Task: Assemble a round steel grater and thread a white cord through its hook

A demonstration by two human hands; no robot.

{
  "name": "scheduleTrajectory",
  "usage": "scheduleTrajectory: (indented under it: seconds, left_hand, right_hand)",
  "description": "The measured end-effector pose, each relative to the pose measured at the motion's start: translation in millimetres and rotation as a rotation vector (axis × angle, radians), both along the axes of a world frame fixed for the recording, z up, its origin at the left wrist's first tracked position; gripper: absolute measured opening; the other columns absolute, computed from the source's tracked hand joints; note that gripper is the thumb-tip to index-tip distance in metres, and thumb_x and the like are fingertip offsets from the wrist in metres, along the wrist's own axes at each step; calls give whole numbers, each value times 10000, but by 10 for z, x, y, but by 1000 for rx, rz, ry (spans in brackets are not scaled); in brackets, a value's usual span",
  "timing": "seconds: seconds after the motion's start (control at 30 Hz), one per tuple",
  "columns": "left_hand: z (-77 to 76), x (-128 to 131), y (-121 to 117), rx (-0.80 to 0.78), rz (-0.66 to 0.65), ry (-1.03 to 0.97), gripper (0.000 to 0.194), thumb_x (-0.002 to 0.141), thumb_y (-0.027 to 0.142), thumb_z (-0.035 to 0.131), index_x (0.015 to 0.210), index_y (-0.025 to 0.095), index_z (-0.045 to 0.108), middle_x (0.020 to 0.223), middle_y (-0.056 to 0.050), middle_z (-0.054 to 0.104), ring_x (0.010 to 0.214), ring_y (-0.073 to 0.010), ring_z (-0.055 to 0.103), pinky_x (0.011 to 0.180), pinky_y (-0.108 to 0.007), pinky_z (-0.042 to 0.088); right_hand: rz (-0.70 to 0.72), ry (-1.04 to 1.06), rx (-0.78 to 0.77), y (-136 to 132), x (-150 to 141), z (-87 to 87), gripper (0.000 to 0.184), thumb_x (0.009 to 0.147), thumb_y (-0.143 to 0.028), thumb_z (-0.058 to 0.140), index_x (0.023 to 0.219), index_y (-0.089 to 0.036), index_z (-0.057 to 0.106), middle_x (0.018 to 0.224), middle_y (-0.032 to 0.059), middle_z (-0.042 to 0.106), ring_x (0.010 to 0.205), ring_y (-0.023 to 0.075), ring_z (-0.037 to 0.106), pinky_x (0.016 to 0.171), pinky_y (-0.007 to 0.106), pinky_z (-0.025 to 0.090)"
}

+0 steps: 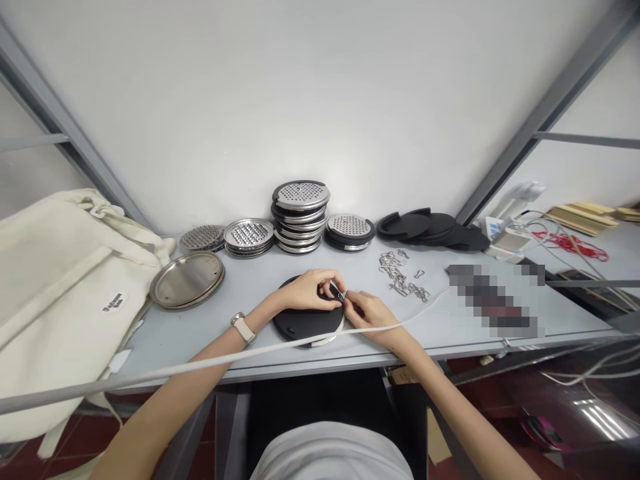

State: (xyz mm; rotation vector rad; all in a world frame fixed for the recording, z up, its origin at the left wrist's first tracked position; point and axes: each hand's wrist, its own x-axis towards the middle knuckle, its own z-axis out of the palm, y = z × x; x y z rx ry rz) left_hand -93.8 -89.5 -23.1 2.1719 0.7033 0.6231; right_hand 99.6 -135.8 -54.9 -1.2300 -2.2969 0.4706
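Note:
A black round disc point(305, 321) with a pale metal rim showing at its lower right lies flat near the table's front edge. Over its upper part rests my left hand point(313, 291), closed with thumb and fingers around a raised black part of the disc's right edge. At that same edge my right hand point(370, 317) is pinched at the fingertips. A small shiny metal clip point(340, 298) shows between the two hands, partly hidden by fingers. To the right lies a loose pile of metal clips point(395, 272).
Along the wall stand a tall stack of perforated metal discs point(301, 195), a grater-disc stack point(249, 233) and black discs point(425, 227). Plain metal plates point(186, 280) lie left, beside a cream bag point(75, 287). A white cable point(200, 364) crosses in front of my arms.

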Motion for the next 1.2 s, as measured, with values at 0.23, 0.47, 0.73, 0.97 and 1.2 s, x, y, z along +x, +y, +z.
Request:
scheduleTrajectory:
  seconds: [0.23,0.47,0.73,0.97,1.2]
  left_hand:
    - [-10,6,7,-8,-26,-1,255,688,149,628,943,146,612,834,-14,627,711,-93,555,652,-187,453]
    - [-16,3,6,-26,-31,-5,248,691,153,631,938,144,616,830,-20,633,716,-94,556,670,-190,459]
    - [-13,7,4,-30,-34,-21,235,687,139,633,921,139,621,811,-15,632,703,-86,543,660,-181,451]
    - [-5,12,-7,-48,-28,-42,220,674,138,638,893,136,616,799,-14,630,700,-86,549,668,-186,460]
    - [-15,15,-17,-40,-15,-33,237,684,145,632,919,142,604,818,-15,626,708,-90,551,667,-189,465]
  right_hand:
    - [-29,-6,1,5,-6,-21,247,887,-235,382,653,-192,448,570,-15,461,571,129,453,548,232,306]
    - [-31,-10,-3,11,-8,-18,252,867,-231,395,623,-192,446,554,-18,455,562,126,450,546,233,302]
    - [-46,-7,3,9,-11,-19,253,857,-231,399,614,-188,451,561,-15,458,557,121,447,544,230,301]
    - [-50,1,2,10,-11,-23,253,848,-231,409,601,-190,446,552,-19,455,542,118,440,538,231,301]
    - [-54,11,15,19,-8,-55,230,842,-218,411,614,-194,425,558,-21,448,541,116,438,540,228,298]
